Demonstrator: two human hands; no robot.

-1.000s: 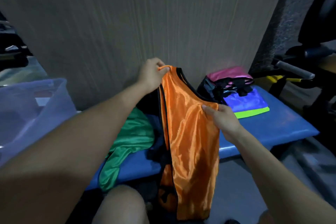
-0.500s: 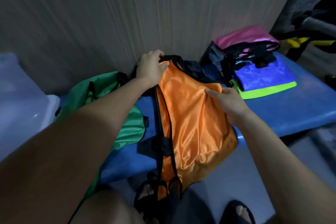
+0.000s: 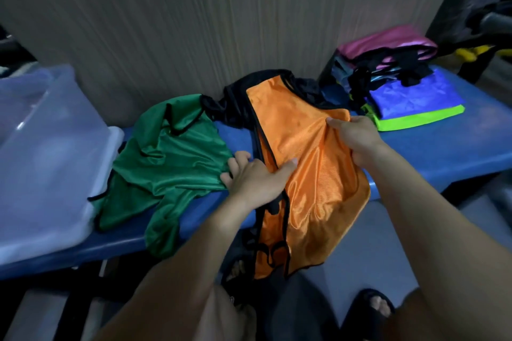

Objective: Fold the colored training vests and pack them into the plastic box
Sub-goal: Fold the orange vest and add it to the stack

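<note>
hands: our left hand (image 3: 256, 178) presses flat, right hand (image 3: 357, 138) pinches the shiny orange satin vest (image 3: 307, 174).
risk: slick cloth overhanging the blue counter (image 3: 443, 152) could slide off.

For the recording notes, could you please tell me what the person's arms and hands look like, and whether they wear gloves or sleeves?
Both arms are bare from as far up as the view reaches. The left hand and right hand wear no gloves, and no ring, watch or wristband shows on the sides in view. No sleeve edge shows. Lower down, a dark open-toed slipper is worn on one foot.
</note>
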